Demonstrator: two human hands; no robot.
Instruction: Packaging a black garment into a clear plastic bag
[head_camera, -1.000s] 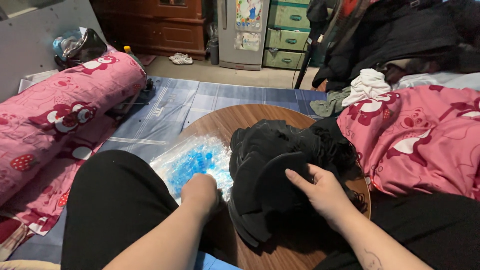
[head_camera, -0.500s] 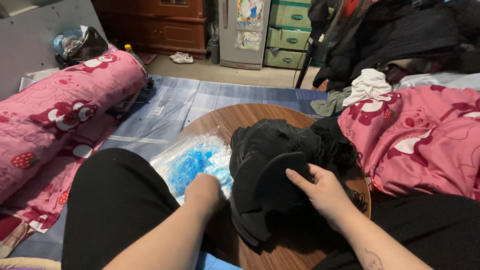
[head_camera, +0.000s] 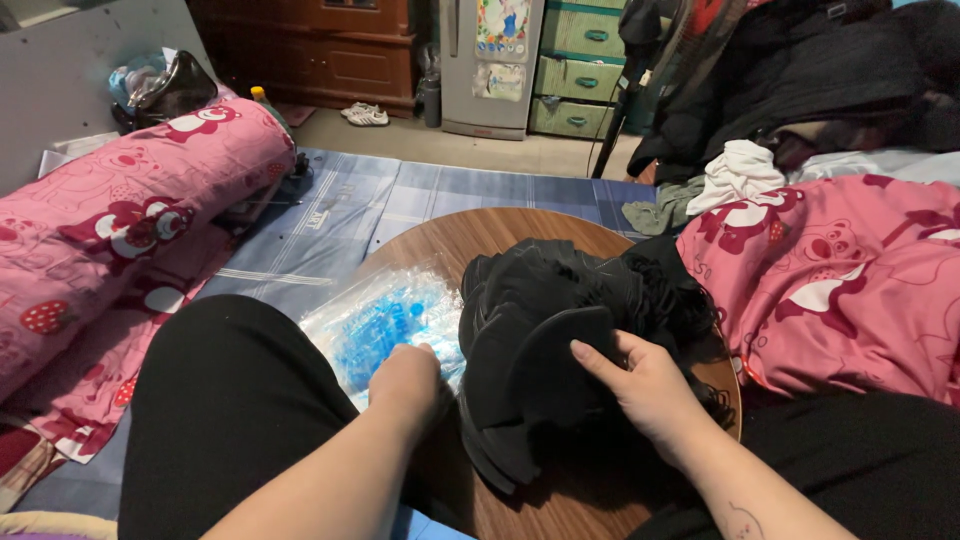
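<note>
On the round wooden table (head_camera: 450, 240), the black fabric pile (head_camera: 560, 330) lies under the right hand (head_camera: 650, 390), fingers spread flat; left hand (head_camera: 405, 385), curled shut, presses beside its left edge.

This is a room in a home, with living on the floor: pink cartoon bedding (head_camera: 120, 220) lies on a blue mat (head_camera: 340, 215), beside a wooden cabinet (head_camera: 320, 50), small fridge (head_camera: 490, 60), green drawers (head_camera: 580, 65) and piled clothes (head_camera: 800, 80).
</note>
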